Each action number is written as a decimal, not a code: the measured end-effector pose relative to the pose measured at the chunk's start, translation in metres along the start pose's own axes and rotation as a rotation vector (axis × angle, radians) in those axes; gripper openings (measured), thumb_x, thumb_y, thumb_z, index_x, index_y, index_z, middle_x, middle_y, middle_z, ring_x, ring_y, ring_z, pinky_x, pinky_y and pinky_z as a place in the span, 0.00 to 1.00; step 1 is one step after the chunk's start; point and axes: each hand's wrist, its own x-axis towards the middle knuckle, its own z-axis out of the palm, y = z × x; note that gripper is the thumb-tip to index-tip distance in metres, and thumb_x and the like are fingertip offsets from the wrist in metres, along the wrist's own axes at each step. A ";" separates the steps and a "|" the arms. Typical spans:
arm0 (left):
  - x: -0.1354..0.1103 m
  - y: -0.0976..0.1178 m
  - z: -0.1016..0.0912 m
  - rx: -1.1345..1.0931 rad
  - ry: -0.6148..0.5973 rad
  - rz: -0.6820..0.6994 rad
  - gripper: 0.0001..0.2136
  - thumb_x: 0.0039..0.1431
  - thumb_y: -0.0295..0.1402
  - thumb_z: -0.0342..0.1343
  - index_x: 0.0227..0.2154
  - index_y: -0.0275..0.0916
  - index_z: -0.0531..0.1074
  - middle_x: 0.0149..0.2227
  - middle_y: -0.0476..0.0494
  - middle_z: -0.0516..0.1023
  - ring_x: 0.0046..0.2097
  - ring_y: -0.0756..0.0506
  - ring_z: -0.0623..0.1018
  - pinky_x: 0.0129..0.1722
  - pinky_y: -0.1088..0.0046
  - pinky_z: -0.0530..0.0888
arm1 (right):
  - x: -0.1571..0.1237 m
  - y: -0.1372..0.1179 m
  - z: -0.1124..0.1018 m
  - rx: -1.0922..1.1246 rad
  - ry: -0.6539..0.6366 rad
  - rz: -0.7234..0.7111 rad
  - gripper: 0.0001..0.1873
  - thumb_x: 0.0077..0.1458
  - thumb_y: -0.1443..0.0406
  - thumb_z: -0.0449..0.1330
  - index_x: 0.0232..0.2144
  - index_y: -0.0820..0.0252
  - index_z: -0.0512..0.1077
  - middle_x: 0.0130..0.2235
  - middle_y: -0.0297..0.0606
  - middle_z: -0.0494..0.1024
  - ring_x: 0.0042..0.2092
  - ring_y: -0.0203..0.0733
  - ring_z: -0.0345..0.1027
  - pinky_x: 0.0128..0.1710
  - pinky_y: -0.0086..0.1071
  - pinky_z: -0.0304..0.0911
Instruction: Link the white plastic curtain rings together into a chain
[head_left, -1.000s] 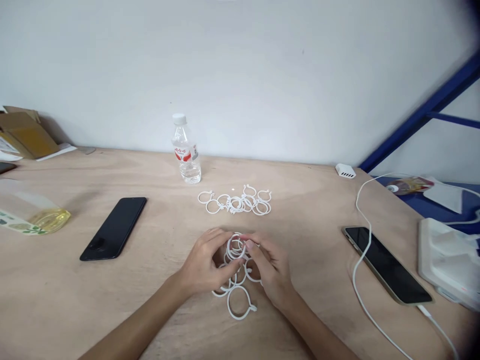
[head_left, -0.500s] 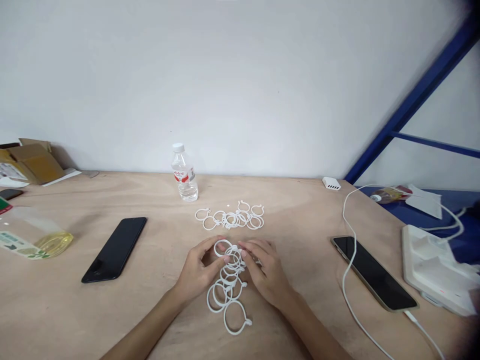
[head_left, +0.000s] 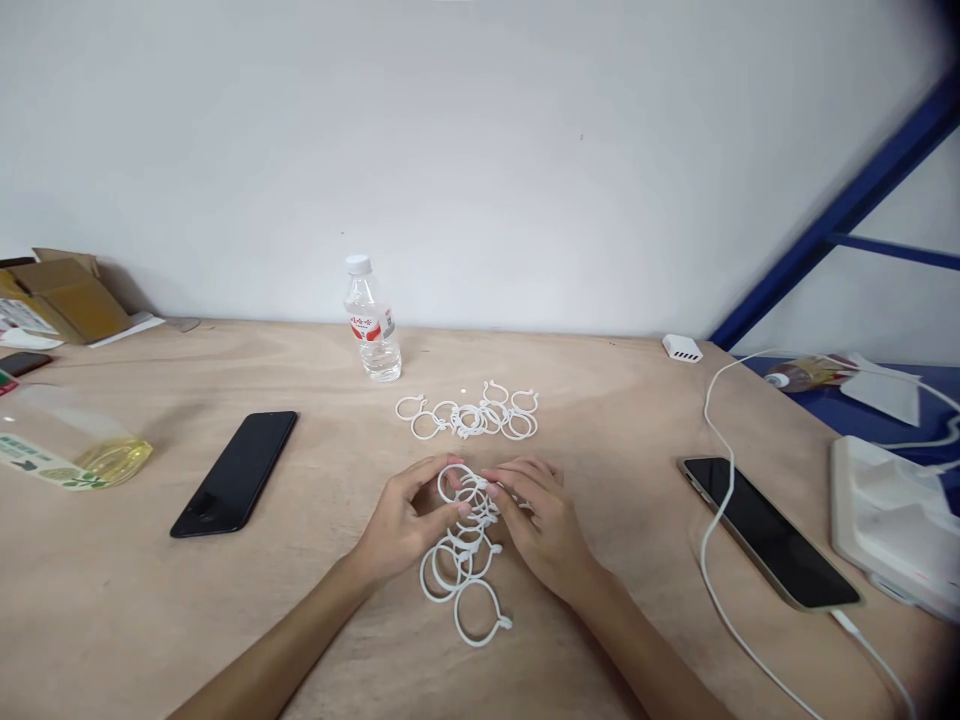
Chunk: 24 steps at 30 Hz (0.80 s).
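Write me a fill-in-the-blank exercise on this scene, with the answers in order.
The left hand and right hand hold a ring coloured ____.
Behind the upright bottle rises the plain ____.
A cable crosses the phone on the picture's ____ side.
Missing words: white; wall; right.

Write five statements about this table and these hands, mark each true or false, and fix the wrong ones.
1. The left hand and right hand both touch one white ring. True.
2. The red-labelled bottle lies on its side. False: the red-labelled bottle stands upright.
3. A white cable crosses over the phone on the right. True.
4. The cardboard box is at the far right of the view. False: the cardboard box is at the far left.
5. More rings lie beyond the hands, toward the wall. True.
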 end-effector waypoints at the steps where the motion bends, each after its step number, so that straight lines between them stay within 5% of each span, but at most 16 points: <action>1: 0.000 0.001 0.000 0.005 0.001 0.000 0.17 0.54 0.40 0.61 0.42 0.35 0.72 0.36 0.43 0.73 0.37 0.46 0.74 0.38 0.71 0.73 | 0.000 0.000 0.000 0.013 -0.007 -0.002 0.08 0.61 0.67 0.55 0.37 0.56 0.75 0.36 0.36 0.81 0.39 0.41 0.71 0.43 0.38 0.58; 24: 0.002 0.002 -0.001 0.036 -0.026 -0.084 0.18 0.52 0.45 0.61 0.39 0.34 0.72 0.34 0.43 0.73 0.32 0.48 0.71 0.32 0.73 0.71 | -0.001 0.004 0.002 -0.021 -0.019 -0.061 0.07 0.61 0.69 0.54 0.32 0.58 0.70 0.29 0.33 0.77 0.34 0.39 0.67 0.39 0.37 0.56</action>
